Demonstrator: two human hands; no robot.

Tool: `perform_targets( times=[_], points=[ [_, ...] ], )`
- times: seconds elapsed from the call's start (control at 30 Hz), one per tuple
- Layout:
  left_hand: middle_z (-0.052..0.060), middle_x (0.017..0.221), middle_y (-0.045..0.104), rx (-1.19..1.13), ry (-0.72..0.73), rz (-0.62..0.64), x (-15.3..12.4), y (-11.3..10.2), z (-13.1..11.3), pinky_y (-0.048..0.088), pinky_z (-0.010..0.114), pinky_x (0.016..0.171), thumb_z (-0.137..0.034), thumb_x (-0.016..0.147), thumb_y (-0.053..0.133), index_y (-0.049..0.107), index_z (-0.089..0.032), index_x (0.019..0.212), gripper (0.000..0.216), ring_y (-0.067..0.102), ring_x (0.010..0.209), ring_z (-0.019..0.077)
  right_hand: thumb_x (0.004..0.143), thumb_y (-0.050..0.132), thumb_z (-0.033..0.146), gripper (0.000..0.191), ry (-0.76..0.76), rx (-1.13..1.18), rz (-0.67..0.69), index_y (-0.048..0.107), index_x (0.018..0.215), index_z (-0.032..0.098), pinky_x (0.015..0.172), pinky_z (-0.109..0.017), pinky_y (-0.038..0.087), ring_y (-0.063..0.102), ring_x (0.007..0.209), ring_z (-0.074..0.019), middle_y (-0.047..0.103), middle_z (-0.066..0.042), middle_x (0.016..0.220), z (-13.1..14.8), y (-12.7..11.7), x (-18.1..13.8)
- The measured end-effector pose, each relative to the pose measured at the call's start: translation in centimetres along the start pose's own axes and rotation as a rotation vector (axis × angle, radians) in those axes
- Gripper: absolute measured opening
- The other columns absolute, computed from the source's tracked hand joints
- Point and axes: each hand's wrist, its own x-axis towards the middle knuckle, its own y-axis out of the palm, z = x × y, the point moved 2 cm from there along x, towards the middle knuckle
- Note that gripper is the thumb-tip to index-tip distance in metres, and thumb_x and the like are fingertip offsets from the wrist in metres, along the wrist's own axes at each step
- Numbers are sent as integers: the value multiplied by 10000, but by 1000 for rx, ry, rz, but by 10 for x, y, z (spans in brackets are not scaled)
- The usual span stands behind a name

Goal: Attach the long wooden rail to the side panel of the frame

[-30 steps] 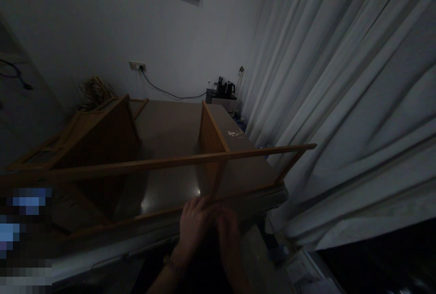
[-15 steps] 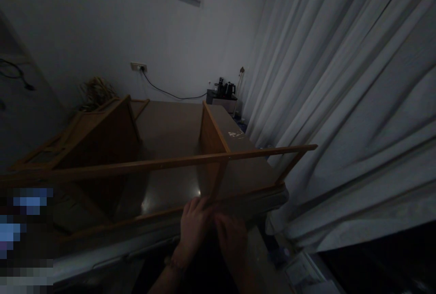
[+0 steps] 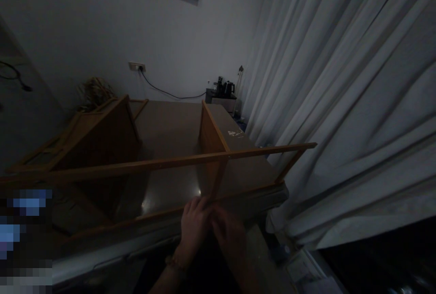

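Observation:
A brown wooden shelf unit (image 3: 225,154) lies on its side across the middle of the view, with rails, cross panels and a thin upright. My left hand (image 3: 195,221), a bracelet on its wrist, has its fingers curled over the lower rail at the foot of the upright. Close against it on the right is my right hand (image 3: 231,235), its fingers bent inward and pinched near the same joint. That hand is dim and slightly blurred, and whatever lies between its fingertips is hidden.
A padded grey edge (image 3: 160,235) runs under the shelf unit. White curtains (image 3: 327,103) hang along the right. A black kettle (image 3: 229,88) stands on a small cabinet (image 3: 221,103) by the far wall, near a plugged-in cord (image 3: 170,94). Dried stalks (image 3: 97,92) lie at left.
My right hand has turned slightly, its fingers shifting upward and left toward my left hand. The left hand stays at the rail, and the shelf unit has not visibly moved.

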Motion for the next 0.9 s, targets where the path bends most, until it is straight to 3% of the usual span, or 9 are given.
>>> perform_targets(
  times=[0.23,0.43,0.67,0.9],
  points=[
    [-21,1128,698,20,20,-19,1,-1,1,437,363,827,-189,812,699,646,-451,1161,440,573,988,232,974,486,432,274,-237,-125,62,640,1127,266,763,-361,494,682,829,-218,744,-45,942,-9,-11,5],
    [1,1116,703,2,15,-32,-1,1,1,443,361,849,-140,809,673,674,-427,1133,433,572,985,229,1013,420,341,258,-332,-135,91,649,1122,295,765,-341,472,663,789,-192,744,-24,900,-12,-6,9],
    [5,1137,698,17,7,-34,-1,2,2,429,366,843,-150,804,680,699,-396,1102,387,558,994,241,1010,408,351,297,-188,-11,80,692,995,269,792,-347,466,670,790,-199,752,-36,868,-3,-6,14],
    [-15,1113,698,-4,-5,-17,1,-2,-2,412,356,803,-248,820,698,713,-406,1055,284,554,947,233,1006,393,329,279,183,257,2,628,1119,229,774,-281,538,689,894,-169,723,-55,1038,2,-2,5]
  ],
)
